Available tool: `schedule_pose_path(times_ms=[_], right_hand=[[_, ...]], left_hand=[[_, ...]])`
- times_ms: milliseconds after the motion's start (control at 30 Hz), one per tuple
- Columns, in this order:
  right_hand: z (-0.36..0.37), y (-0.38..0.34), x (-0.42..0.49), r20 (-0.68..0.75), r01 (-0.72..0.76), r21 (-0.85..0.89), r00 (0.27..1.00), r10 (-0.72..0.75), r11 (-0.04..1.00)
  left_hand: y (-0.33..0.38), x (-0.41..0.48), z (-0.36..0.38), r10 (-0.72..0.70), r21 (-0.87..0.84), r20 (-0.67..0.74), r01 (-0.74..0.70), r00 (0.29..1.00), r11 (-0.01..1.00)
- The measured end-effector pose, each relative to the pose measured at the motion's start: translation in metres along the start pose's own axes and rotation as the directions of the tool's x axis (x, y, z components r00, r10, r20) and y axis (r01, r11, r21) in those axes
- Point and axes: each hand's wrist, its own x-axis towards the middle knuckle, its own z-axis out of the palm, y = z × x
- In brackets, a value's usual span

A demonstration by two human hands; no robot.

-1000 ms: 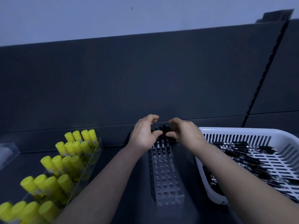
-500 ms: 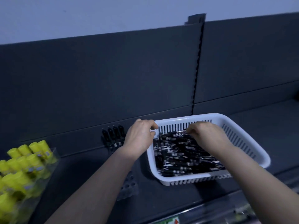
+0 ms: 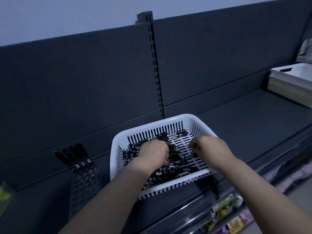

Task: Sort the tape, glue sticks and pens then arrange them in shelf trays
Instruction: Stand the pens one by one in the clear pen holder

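- The left hand (image 3: 152, 155) was sunk knuckles-up in the pens (image 3: 175, 168) heaped in the white basket (image 3: 116, 149), its fingers curled into the heap, seemingly round a few. A small bunch with all tips one way would probably slot in most easily.
- The right hand (image 3: 211, 147) hovered apart over the basket's barer right side, fingers curled. Whether it held anything could not be told.
- The clear pen rack (image 3: 84, 184) stood just left of the basket, with a few upright pens (image 3: 76, 157) in its far row. The basket's wall lay between.
- Far right, a white box (image 3: 295, 76) sat well apart.
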Motion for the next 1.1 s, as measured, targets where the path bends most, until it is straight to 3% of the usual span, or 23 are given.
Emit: schedule_pose_path(times_ms=[100,200,300,367,433,533,667,800,900,1100], right_hand=[[0.002,-0.013,0.010,0.063,0.053,0.009,0.997,-0.054,0.999],[0.007,-0.029,0.021,0.130,0.087,-0.013,0.988,-0.084,0.996],[0.015,-0.041,0.027,0.191,0.087,-0.046,0.979,-0.077,0.995],[0.018,-0.044,0.027,0.194,0.094,-0.072,0.978,-0.078,0.993],[0.014,-0.045,0.026,0.150,0.091,-0.030,0.985,-0.085,0.995],[-0.007,-0.060,0.026,0.002,0.062,0.250,0.998,-0.065,0.966],[-0.039,-0.113,0.026,-0.220,0.247,0.490,0.963,-0.156,0.836],[-0.044,-0.173,0.024,-0.286,0.407,0.555,0.913,-0.292,0.726],[-0.030,-0.207,0.025,-0.270,0.450,0.551,0.893,-0.360,0.703],[0.003,-0.237,0.025,-0.251,0.417,0.542,0.909,-0.333,0.730]], left_hand=[[-0.005,-0.003,-0.005,-0.007,-0.032,-0.091,0.004,0.996,0.999],[-0.017,-0.011,-0.016,-0.070,-0.223,-0.235,0.016,0.969,0.975],[-0.029,-0.019,-0.024,-0.219,-0.495,-0.401,-0.010,0.889,0.869],[-0.036,-0.024,-0.027,-0.290,-0.588,-0.466,-0.048,0.836,0.808],[-0.043,-0.033,-0.031,-0.325,-0.615,-0.515,-0.078,0.793,0.785],[-0.059,-0.049,-0.040,-0.382,-0.645,-0.588,-0.129,0.713,0.753],[-0.094,-0.081,-0.049,-0.488,-0.678,-0.625,-0.115,0.609,0.726],[-0.140,-0.124,-0.051,-0.582,-0.687,-0.645,-0.043,0.496,0.725],[-0.175,-0.149,-0.043,-0.630,-0.682,-0.642,0.050,0.436,0.730],[-0.213,-0.161,-0.017,-0.637,-0.641,-0.630,0.166,0.444,0.750]])
